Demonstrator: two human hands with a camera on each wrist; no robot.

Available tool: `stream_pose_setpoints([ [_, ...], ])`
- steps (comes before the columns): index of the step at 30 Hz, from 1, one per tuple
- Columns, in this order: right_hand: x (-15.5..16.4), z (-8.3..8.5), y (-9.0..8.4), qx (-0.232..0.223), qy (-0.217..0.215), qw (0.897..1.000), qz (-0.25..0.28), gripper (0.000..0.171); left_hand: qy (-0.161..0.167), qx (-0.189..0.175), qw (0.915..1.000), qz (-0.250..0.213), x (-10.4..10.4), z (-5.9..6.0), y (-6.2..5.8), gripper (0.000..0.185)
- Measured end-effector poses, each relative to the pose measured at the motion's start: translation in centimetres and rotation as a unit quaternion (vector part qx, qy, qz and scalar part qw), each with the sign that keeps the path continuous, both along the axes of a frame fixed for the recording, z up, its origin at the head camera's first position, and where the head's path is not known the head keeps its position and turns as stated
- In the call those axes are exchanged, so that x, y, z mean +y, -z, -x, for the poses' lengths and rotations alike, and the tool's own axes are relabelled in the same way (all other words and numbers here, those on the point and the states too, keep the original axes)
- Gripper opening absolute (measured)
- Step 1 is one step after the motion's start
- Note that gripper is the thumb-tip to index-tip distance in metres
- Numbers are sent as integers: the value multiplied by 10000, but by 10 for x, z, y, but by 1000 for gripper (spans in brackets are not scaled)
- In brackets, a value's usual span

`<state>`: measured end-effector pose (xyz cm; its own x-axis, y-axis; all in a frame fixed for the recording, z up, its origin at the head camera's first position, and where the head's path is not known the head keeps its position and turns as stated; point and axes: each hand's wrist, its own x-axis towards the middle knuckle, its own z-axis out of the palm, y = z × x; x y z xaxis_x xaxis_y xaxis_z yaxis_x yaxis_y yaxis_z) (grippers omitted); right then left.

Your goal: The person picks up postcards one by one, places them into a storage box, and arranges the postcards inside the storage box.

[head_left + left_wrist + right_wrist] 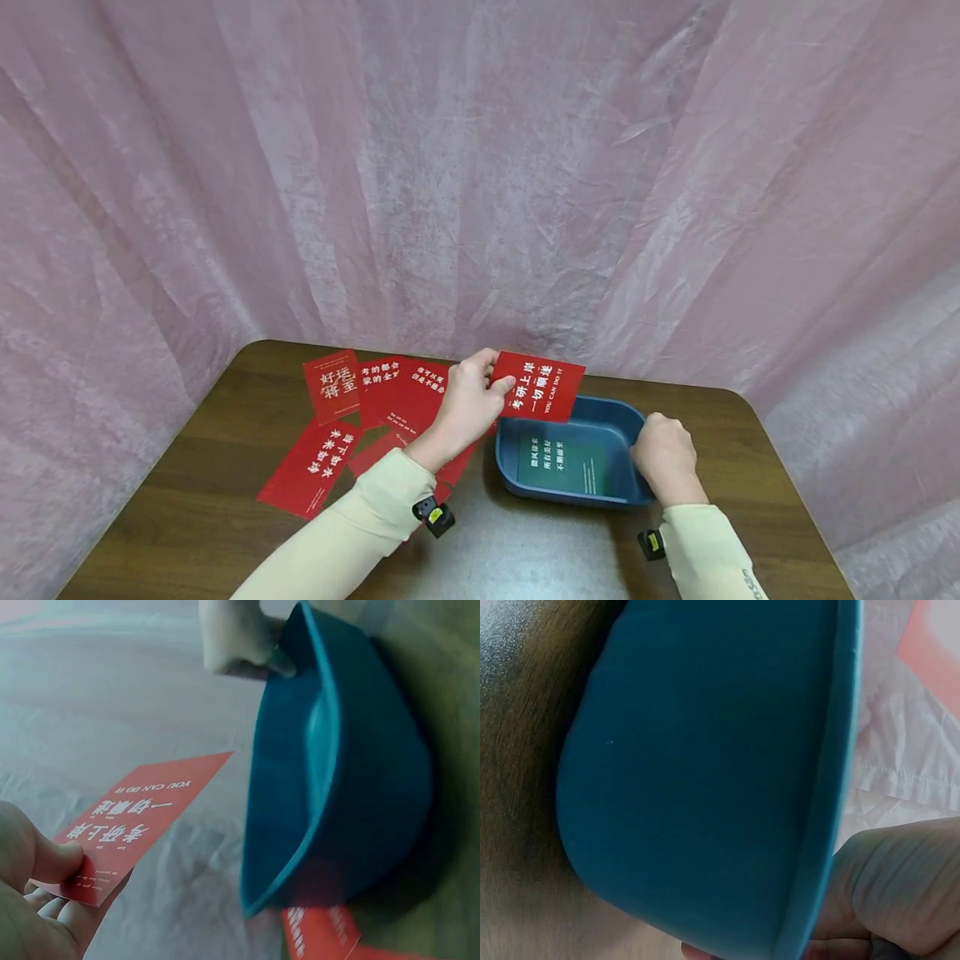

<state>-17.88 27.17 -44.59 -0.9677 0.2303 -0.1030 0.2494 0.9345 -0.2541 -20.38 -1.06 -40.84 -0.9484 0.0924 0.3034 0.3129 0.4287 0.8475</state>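
While the left hand [467, 406] pinches a red card [538, 385] by its near end between thumb and fingers, the card is held in the air above the far-left rim of the blue tray [525, 492], printed face up, with white characters and the line "YOU CAN DO IT" legible. The right hand [663, 458] grips the tray's right wall, fingers curled over the rim; the right wrist view shows the tray's outer wall [705, 772] against the palm. Inside the tray, a dark green card [561, 463] with white text lies flat on the bottom. The tray rests on a dark brown wooden table [195, 517] with rounded corners. Left of the tray, several more red cards [352, 417] lie spread on the tabletop, partly overlapping. A pink crinkled curtain [480, 167] hangs behind and around the table.
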Motion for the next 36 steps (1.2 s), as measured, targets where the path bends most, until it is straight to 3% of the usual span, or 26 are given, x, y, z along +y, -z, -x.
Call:
stream_pose_setpoints([
  [7, 1, 1, 1, 28, 9, 10000, 23, 20, 171, -394, 9990, -116, 23, -8, 18, 19],
  [13, 0, 0, 0, -71, 40, 9999, 89, 21, 118, -433, 9988, 183, 36, -15, 29, 27],
  [18, 0, 0, 0, -109, 38, 9999, 127, 22, 195, -557, 9981, 195, 45, -19, 37, 19],
  [27, -2, -1, 2, -37, 62, 9999, 78, 23, 199, -806, 9958, 375, 55, -25, 45, 20],
  [36, -1, -2, 2, -12, 28, 9999, 120, 24, 410, -1211, 9909, 427, 62, -27, 54, 24],
])
